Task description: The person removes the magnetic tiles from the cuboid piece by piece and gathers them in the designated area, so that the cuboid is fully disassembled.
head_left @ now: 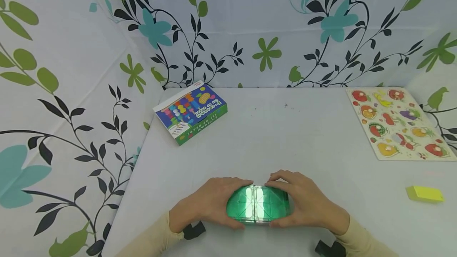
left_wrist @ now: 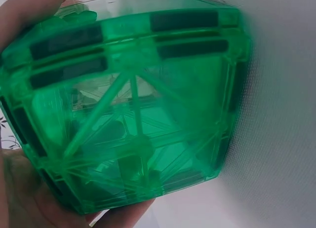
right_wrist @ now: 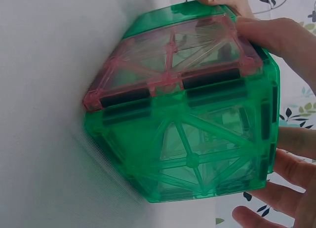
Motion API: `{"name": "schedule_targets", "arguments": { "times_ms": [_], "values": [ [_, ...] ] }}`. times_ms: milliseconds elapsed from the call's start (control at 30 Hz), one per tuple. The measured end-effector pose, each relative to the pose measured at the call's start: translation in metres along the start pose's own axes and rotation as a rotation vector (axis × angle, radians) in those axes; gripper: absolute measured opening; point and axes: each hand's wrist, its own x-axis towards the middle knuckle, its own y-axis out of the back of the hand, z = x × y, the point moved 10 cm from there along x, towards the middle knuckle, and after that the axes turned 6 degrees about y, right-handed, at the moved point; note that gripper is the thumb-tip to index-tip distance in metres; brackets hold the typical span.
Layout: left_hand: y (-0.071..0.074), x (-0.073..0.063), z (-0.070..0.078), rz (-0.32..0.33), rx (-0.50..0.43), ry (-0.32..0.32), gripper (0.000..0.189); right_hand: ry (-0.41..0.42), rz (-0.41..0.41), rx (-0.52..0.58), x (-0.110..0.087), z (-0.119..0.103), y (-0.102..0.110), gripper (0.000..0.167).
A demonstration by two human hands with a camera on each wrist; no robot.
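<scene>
A closed block made of clear green magnetic tiles (head_left: 257,203) rests on the white table near its front, with a seam down the middle of its top. My left hand (head_left: 214,199) holds its left end, thumb on the near side and fingers on the far side. At the right end, my right hand (head_left: 308,201) grips it the same way. Dark magnet strips line the edges of a green tile (left_wrist: 133,109) in the left wrist view. A pink tile (right_wrist: 173,55) forms one side, joined to green ones, in the right wrist view.
A blue and green picture box (head_left: 192,114) lies at the back left of the table (head_left: 285,142). A fruit-picture board (head_left: 401,126) lies at the back right, with a yellow block (head_left: 425,194) in front of it. Leaf-patterned cloth (head_left: 221,31) hangs behind.
</scene>
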Motion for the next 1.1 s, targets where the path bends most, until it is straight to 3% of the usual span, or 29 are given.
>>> {"name": "schedule_targets", "arguments": {
  "times_ms": [433,800,1100],
  "values": [
    [0.001,0.001,-0.002,0.022,-0.013,0.011,0.093,0.057,0.059,0.008,0.006,-0.004,0.002,0.073],
    [-0.001,0.002,-0.007,0.004,-0.043,0.042,0.092,0.122,0.139,-0.029,0.005,-0.011,0.011,0.075],
    [-0.001,0.003,-0.007,0.008,-0.032,0.041,0.091,0.106,0.189,0.047,0.001,-0.004,0.026,0.077]
  ]
}}
